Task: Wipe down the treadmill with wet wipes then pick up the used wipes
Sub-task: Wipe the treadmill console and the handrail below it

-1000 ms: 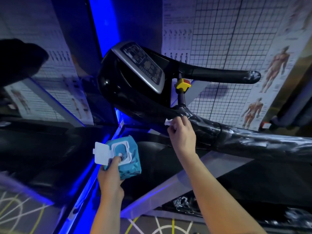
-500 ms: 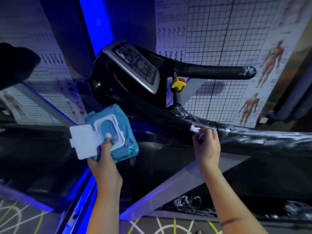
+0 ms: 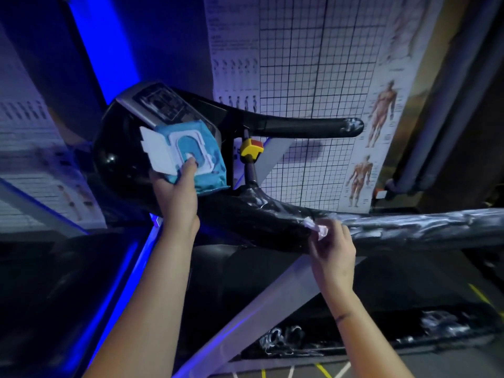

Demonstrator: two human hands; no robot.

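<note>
Wipe on near handrail.
Right hand (image 3: pixel 331 248) pinches wipe (image 3: pixel 315 226) against handrail (image 3: pixel 409 227), arm extended; left hand (image 3: pixel 177 189) raised, gripping pack (image 3: pixel 191 156), lid open.

Both bare forearms reach up and forward from the lower edge of the view. The left hand (image 3: pixel 174 195) is raised higher and grips a pack of wipes (image 3: pixel 203 173), with the thumb pressed on its front. The right hand (image 3: pixel 334 252) is lower, fingers curled, pinching a crumpled wipe (image 3: pixel 316 227) at the fingertips.

glossy black plastic console (image 3: pixel 114 159), wrinkled shiny film on handrail (image 3: pixel 409 227), soft plastic wipes pack (image 3: pixel 212 170)
</note>
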